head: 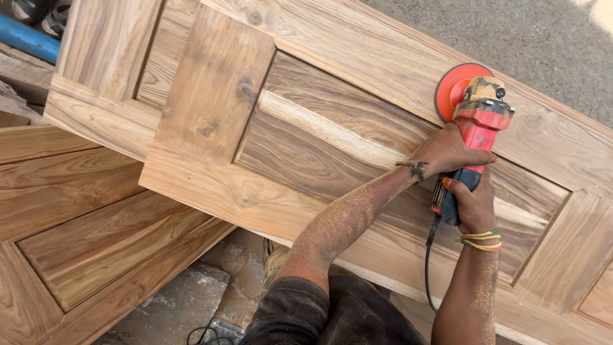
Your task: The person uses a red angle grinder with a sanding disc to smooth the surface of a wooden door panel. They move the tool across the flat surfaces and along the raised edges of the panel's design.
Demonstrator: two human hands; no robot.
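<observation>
Red and dust-caked, the angle grinder [476,124] is gripped in both hands and laid against the upper part of a wooden panelled door [306,128]. Its orange sanding disc [454,86] is pressed flat on the door's long top rail, just above the recessed centre panel. The left hand [447,153] is clamped over the red body of the tool from the side, fingers wrapped round it, a dark thread band seen at that wrist. The right hand [469,204] is closed on the black rear handle from below, with yellow and green bangles [480,239] worn on its wrist. Both forearms are coated in fine sawdust. A black power cord [429,255] is seen trailing down from the handle end across the door's lower rail. The door is set at a slant across the view, its near corner laid over a second panelled door [83,217] at the lower left. Grey stone floor [185,300] is glimpsed between them, and a blue pipe [29,38] is caught at the top left corner.
</observation>
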